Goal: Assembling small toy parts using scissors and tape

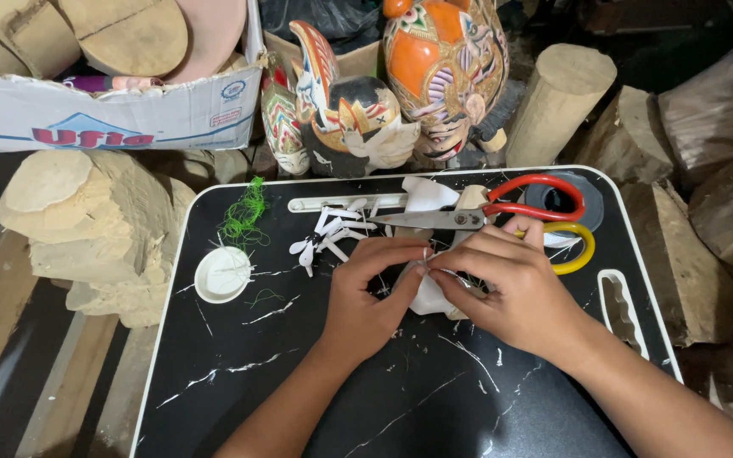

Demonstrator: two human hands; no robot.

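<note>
My left hand [365, 293] and my right hand [502, 284] meet over a black marbled tray table [239, 373]. Together they pinch a small white piece [431, 295] with thin wire ends; most of it is hidden under the fingers. Just beyond the fingers lie red-handled scissors [502, 208], and a yellow ring handle [579, 246] shows behind my right hand. To the left of the scissors sit several small white feather-like pieces [328, 233].
A white round lid [221, 273] and a tangle of green thread [246, 212] lie on the tray's left side. Painted wooden masks and figures [443, 68] stand behind it. Raw wood blocks [86, 220] flank both sides, with a cardboard box [112, 102] at upper left.
</note>
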